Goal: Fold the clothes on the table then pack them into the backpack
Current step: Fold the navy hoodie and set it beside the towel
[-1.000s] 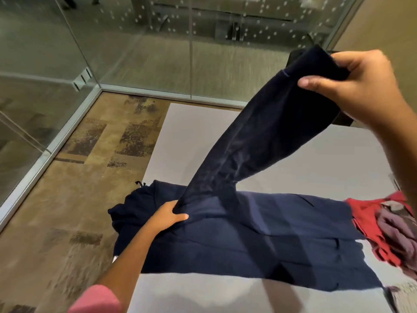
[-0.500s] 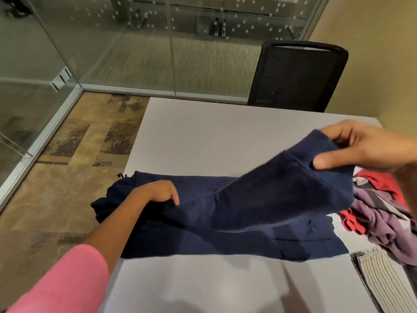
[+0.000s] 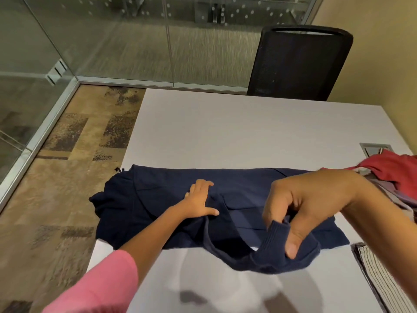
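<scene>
Two hands: I am folding the navy sweatshirt [image 3: 180, 199].
Left hand [image 3: 200, 199]: fingers spread, pressing flat.
Right hand [image 3: 302, 211]: pinching the cuff [image 3: 274, 236].
Risk: sleeve slipping and bunching if that pinch loosens.

A black mesh office chair [image 3: 297, 64] stands at one o'clock, pushed against the table's far edge. Glass partition walls [image 3: 126, 39] run from nine to twelve o'clock. Patterned brown carpet [image 3: 74, 159] fills the left, toward eight o'clock.

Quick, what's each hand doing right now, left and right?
Left hand: open, fingers flat, pressing on the navy sweatshirt.
Right hand: closed, pinching the sweatshirt's ribbed cuff.
</scene>
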Demonstrator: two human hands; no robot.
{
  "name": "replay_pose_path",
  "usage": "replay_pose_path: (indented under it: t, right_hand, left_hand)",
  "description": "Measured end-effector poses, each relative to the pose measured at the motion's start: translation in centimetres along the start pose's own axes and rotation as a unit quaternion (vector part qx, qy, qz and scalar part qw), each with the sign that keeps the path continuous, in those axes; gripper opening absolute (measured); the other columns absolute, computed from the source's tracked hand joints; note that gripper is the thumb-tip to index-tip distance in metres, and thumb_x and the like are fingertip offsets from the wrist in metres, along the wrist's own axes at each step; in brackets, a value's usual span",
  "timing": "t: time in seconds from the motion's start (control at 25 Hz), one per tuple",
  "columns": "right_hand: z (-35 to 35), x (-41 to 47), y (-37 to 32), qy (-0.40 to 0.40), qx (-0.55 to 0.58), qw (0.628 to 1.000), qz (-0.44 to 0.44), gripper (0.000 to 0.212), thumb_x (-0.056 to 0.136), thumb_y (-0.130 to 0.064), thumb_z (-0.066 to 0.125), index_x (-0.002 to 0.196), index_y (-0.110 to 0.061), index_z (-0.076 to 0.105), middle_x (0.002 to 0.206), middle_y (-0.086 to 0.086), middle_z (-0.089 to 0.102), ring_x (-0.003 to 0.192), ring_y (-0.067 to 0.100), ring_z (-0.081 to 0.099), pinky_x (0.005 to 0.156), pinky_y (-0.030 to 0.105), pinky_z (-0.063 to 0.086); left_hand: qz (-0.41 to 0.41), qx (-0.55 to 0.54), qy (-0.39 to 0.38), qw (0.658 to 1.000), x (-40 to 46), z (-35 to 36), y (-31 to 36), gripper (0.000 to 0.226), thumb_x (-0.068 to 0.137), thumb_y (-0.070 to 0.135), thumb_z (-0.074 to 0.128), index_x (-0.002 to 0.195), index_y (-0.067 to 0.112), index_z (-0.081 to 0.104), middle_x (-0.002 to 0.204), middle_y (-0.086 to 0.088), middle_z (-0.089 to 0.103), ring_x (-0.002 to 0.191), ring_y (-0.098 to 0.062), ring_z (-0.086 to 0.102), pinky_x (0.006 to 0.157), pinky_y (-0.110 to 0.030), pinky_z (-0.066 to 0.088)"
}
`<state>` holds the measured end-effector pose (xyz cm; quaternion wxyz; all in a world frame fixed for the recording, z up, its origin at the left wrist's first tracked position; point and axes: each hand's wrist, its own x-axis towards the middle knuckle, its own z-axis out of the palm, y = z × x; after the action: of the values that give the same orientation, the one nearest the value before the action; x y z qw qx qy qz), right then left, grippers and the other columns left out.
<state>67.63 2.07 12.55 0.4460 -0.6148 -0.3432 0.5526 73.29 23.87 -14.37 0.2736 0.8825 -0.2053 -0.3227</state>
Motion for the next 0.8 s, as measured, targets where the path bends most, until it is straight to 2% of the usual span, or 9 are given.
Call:
replay_pose_path:
  t: [0.08,0.2,0.28,0.36,0.44,0.52,0.6,0.68,0.8]
  right_hand:
    - [0.0,1.1,0.0,-0.028,-0.009,0.999,-0.013,0.026,0.077,0.009,0.068,0.101,0.002,0.064,0.093,-0.027,0.066,0.087,-0.008,0.063,0.079,0.012,0.046]
    - [-0.3,1.8,-0.2,-0.029,-0.012,0.999,-0.040,0.018,0.078,0.000,0.068,0.096,-0.001,0.067,0.093,-0.027,0.067,0.087,-0.008,0.063,0.079,0.013,0.047]
    - [-0.5,1.3,-0.1,0.030,0.003,0.998,-0.051,0.013,0.078,-0.010,0.070,0.090,-0.014,0.074,0.092,-0.020,0.070,0.085,-0.002,0.065,0.077,0.016,0.049]
    - [-0.9,0.0,0.2,0.161,0.027,0.984,-0.066,0.015,0.076,-0.024,0.077,0.090,-0.019,0.077,0.088,-0.006,0.074,0.080,0.009,0.069,0.073,0.023,0.053]
    - [-1.9,-1.9,1.0,0.335,0.079,0.935,-0.083,0.028,0.066,-0.034,0.083,0.087,-0.016,0.077,0.083,0.001,0.074,0.076,0.012,0.069,0.069,0.024,0.056]
    - [-3.4,-4.3,2.9,0.499,0.149,0.849,-0.093,0.029,0.058,-0.032,0.082,0.083,-0.018,0.078,0.081,-0.002,0.074,0.073,0.009,0.069,0.065,0.020,0.055]
    - [-5.1,-6.9,6.2,0.629,0.188,0.752,-0.052,0.030,0.059,-0.029,0.077,0.086,-0.017,0.075,0.080,-0.005,0.074,0.074,0.008,0.069,0.063,0.019,0.055]
    - [-6.2,-9.0,10.8,0.711,0.178,0.678,0.053,0.017,0.075,-0.018,0.075,0.090,-0.013,0.071,0.072,-0.007,0.073,0.068,0.009,0.066,0.057,0.018,0.054]
    - [-6.0,-10.5,17.9,0.740,0.112,0.627,0.216,0.010,0.083,-0.010,0.071,0.084,-0.002,0.066,0.067,0.006,0.065,0.063,0.017,0.058,0.054,0.024,0.048]
  left_hand:
    - [0.025,0.033,-0.013,0.999,-1.2,0.5,-0.1,0.070,0.079,0.057,0.067,0.135,0.026,0.038,0.135,0.008,0.032,0.125,-0.018,0.031,0.107,-0.042,0.027]
    - [0.035,0.073,-0.098,0.992,-2.6,0.6,-1.0,0.048,0.086,0.063,0.054,0.124,0.034,0.060,0.133,0.018,0.037,0.128,-0.010,0.025,0.106,-0.035,0.016]
    - [0.002,0.006,-0.112,0.994,-3.7,-0.6,-0.4,0.041,0.088,0.058,0.054,0.115,0.030,0.068,0.117,0.031,0.051,0.121,0.001,0.034,0.108,-0.033,0.017]
    - [-0.060,-0.097,-0.109,0.987,-4.5,-2.1,-0.6,0.041,0.095,0.047,0.048,0.107,0.015,0.071,0.088,0.034,0.060,0.093,0.012,0.051,0.101,-0.027,0.033]
    - [-0.125,-0.191,-0.068,0.971,-5.3,-3.6,-2.3,0.052,0.096,0.053,0.040,0.100,0.013,0.073,0.090,0.025,0.067,0.084,0.007,0.058,0.097,-0.028,0.040]
    - [-0.177,-0.249,-0.014,0.952,-5.9,-4.4,-5.2,0.071,0.086,0.076,0.034,0.093,0.019,0.076,0.100,0.007,0.071,0.096,-0.010,0.062,0.102,-0.033,0.038]
    - [-0.198,-0.268,0.002,0.943,-6.5,-4.8,-7.4,0.082,0.072,0.090,0.034,0.091,0.022,0.076,0.103,0.005,0.071,0.099,-0.015,0.063,0.101,-0.033,0.039]
    - [-0.176,-0.219,-0.008,0.960,-6.7,-5.1,-8.4,0.065,0.075,0.083,0.046,0.081,0.023,0.070,0.089,0.011,0.065,0.085,-0.009,0.058,0.089,-0.029,0.041]
    - [-0.105,-0.078,-0.017,0.991,-6.1,-5.6,-8.7,0.043,0.085,0.051,0.063,0.067,0.013,0.055,0.066,0.005,0.051,0.064,-0.009,0.049,0.069,-0.029,0.039]
